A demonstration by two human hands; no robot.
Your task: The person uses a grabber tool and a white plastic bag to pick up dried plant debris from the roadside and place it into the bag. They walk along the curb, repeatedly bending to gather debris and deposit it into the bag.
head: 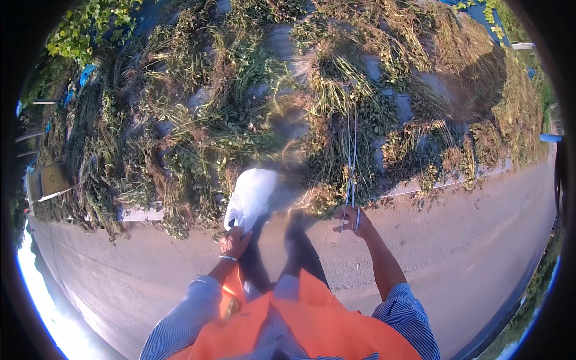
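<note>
My left hand (235,242), with a pale band at the wrist, grips the gathered top of a white plastic bag (252,193) hanging before my left leg. What the bag holds is hidden. In my right hand (353,222) is a pair of long, thin metal tongs (354,148). They reach away from me over a heap of cut, partly dried leafy plants (324,157). The far tips lie among the stems, and I cannot tell whether they pinch anything.
Drying plants cover a wide strip of pale sheets (285,42) in front of me. Paved ground (432,238) runs along its near edge. A cardboard box (49,180) stands at the far left, near blue scraps (86,74). Leafy vines (92,27) hang at the upper left.
</note>
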